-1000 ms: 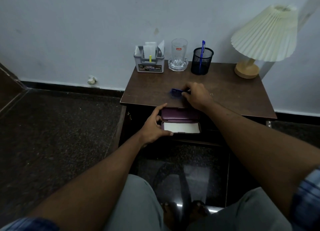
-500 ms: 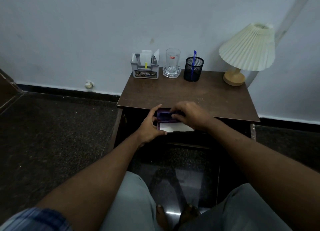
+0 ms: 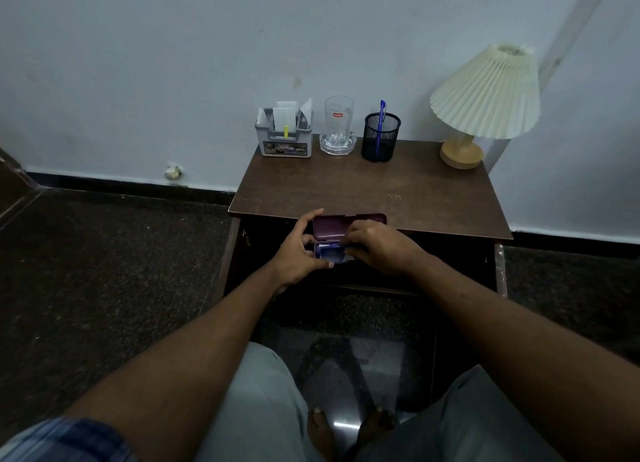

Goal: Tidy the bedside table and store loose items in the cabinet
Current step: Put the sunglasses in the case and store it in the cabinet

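Note:
A purple glasses case [image 3: 330, 227] is held open in front of the brown bedside table [image 3: 374, 191], just below its front edge. My left hand [image 3: 298, 250] grips the case's left end, thumb on the lower half and fingers at the lid. A blue pair of glasses [image 3: 330, 252] lies in the lower half. My right hand [image 3: 377, 248] rests on the right part of the glasses and case, its fingers closed on the blue frame. The right end of the case is hidden under that hand.
Along the table's back edge stand a grey organiser with papers [image 3: 284, 136], a clear glass on a coaster [image 3: 338, 127], a black mesh pen cup with a blue pen [image 3: 381, 136] and a pleated lamp [image 3: 485, 98]. The cabinet front [image 3: 450, 264] below is dark. My knees and bare feet are underneath.
My right hand took the blue glasses from the tabletop and brought them down into the open case. The left hand kept hold of the case. The camera pulled back.

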Demonstrator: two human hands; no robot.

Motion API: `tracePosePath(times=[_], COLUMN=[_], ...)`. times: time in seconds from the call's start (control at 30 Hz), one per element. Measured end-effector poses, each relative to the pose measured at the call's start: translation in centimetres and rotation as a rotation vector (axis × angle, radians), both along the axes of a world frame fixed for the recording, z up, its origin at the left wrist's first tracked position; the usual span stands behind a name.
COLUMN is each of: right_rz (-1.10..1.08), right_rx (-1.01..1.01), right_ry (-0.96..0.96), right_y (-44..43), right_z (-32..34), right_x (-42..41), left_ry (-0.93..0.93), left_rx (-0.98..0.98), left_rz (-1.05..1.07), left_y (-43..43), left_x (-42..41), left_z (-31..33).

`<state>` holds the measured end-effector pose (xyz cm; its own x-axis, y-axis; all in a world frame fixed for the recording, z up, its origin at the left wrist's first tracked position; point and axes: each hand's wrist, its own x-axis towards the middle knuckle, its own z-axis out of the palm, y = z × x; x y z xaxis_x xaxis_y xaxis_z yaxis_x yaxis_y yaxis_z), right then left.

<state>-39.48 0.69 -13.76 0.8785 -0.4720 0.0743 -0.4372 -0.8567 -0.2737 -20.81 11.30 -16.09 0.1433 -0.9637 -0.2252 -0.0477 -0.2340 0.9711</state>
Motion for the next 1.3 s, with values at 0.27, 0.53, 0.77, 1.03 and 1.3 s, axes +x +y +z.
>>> tracePosePath(times=[0.27, 0.53, 0.77, 1.03, 1.3], right_rz=[-0.297, -0.712, -0.739, -0.803, -0.96], right_rx=[-0.094, 0.449, 1.002, 1.274, 1.291], right_ry=[-0.408, -0.506, -0.641, -0.836, -0.803], right_y=[-0.7, -2.0, -0.6, -0.6, -1.4], right_z=[0.2, -1.1, -2.7, -1.6, -1.5], right_x=[-1.5, -2.7, -2.9, -2.2, -2.4], left_ry=[0.005, 0.02, 0.014, 0.384, 0.403], left_rx=[-0.044, -0.092, -0.075, 0.071, 0.185], left_rz=[0.012, 0.033, 0.076, 0.289, 0.431], left_y=[-0.3, -0.5, -0.8, -2.4, -3.4], left_x=[0.0, 0.1, -0.3, -1.5, -3.5], left_z=[-0.2, -0.5, -0.5, 0.6, 1.8])
